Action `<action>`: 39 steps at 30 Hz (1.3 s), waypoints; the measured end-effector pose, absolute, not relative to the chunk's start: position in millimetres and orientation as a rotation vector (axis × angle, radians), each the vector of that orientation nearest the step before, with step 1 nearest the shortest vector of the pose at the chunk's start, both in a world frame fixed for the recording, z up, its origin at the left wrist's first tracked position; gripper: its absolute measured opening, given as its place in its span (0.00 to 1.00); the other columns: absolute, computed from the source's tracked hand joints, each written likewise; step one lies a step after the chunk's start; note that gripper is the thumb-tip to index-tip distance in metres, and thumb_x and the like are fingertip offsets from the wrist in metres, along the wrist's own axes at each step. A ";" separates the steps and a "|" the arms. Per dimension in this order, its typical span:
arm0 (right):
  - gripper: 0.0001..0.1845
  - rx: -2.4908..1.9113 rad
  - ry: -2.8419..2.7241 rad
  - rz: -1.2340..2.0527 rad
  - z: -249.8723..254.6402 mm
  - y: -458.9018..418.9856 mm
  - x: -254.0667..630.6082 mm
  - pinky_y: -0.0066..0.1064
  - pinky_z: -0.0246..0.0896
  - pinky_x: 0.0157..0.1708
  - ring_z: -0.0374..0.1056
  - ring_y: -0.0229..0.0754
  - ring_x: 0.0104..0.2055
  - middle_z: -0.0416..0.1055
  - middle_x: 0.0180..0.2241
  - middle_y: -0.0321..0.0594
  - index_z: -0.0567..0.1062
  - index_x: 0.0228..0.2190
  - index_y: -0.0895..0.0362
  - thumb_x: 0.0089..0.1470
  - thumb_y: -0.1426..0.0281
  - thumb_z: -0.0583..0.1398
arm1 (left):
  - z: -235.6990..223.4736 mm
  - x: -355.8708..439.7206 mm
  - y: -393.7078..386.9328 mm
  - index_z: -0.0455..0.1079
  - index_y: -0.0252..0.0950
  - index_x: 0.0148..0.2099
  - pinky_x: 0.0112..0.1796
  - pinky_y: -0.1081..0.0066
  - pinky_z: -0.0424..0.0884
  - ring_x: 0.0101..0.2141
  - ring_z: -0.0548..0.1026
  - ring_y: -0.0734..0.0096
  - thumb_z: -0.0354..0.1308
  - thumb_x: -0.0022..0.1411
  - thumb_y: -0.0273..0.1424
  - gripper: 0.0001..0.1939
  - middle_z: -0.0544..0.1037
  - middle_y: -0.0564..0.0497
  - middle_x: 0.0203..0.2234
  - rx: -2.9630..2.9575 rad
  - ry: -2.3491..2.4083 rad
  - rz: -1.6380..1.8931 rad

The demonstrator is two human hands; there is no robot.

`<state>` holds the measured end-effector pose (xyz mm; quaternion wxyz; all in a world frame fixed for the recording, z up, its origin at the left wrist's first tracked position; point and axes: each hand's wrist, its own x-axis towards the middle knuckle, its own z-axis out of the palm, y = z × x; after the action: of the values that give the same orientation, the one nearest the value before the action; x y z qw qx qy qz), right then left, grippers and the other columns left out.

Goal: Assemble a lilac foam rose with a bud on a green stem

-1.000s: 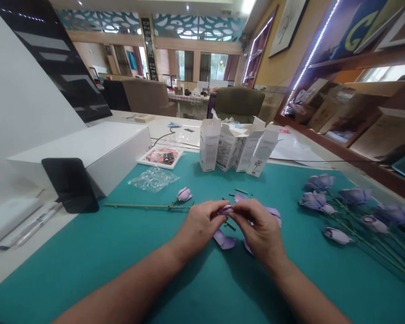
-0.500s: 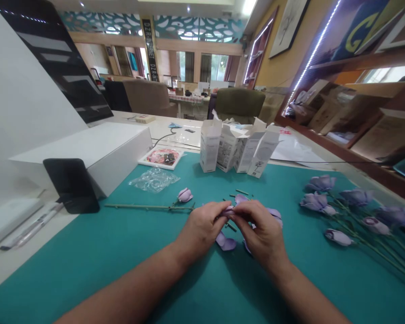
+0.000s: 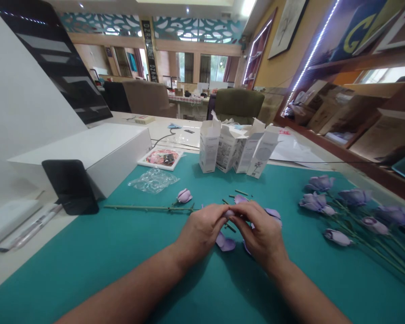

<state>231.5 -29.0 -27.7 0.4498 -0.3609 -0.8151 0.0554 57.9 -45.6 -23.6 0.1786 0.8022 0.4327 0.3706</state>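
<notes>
Between the fingertips of my left hand (image 3: pixel 204 229) and my right hand (image 3: pixel 261 229) is a small purple flower petal (image 3: pixel 228 214), mostly covered by the fingers. Both hands are closed on it and nearly touch each other. Loose purple petals (image 3: pixel 225 243) and short cut green stem pieces (image 3: pixel 230 227) lie on the mat around and under the hands. Left of them, a purple rosebud (image 3: pixel 184 195) rests beside a long green stem (image 3: pixel 145 207) lying flat.
Several purple artificial roses (image 3: pixel 315 202) lie at right on the green mat (image 3: pixel 128 265). White paper boxes (image 3: pixel 209 148) stand open behind my hands. Clear plastic wrap (image 3: pixel 153 180), a small picture frame (image 3: pixel 160 158), a black phone (image 3: pixel 70 186) and a large white box (image 3: pixel 121 153) are at left.
My fingers have shifted slightly around the petal, and less of it shows now. The things on the mat stay where they were.
</notes>
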 end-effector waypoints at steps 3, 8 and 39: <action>0.06 -0.885 -2.039 0.174 -25.8 -30.2 231.9 0.32 0.69 0.33 0.72 0.41 0.34 0.76 0.32 0.40 0.75 0.37 0.52 0.60 0.70 0.57 | -19.8 58.8 -46.3 0.72 0.37 0.52 0.46 0.68 0.71 0.44 0.77 0.65 0.49 0.69 0.30 0.15 0.80 0.47 0.43 2.181 1.206 1.055; 0.04 -0.987 -1.835 0.481 -24.4 -33.4 229.1 0.31 0.66 0.29 0.71 0.41 0.31 0.75 0.29 0.39 0.76 0.33 0.53 0.57 0.67 0.60 | -11.7 59.7 -44.8 0.76 0.36 0.45 0.42 0.71 0.71 0.39 0.78 0.66 0.54 0.64 0.30 0.11 0.82 0.49 0.37 1.930 1.197 1.026; 0.21 -1.121 -1.448 1.154 -22.8 -17.7 234.4 0.29 0.64 0.23 0.68 0.38 0.25 0.71 0.24 0.35 0.73 0.31 0.56 0.44 0.52 0.67 | -4.2 14.9 -15.3 0.74 0.37 0.48 0.45 0.64 0.68 0.47 0.74 0.57 0.59 0.60 0.35 0.15 0.77 0.45 0.48 2.356 1.749 0.454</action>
<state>234.4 -17.7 -22.8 0.4693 -0.4573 -0.5908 0.4708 14.9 -15.3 -4.2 0.0861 0.7905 0.5869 0.1524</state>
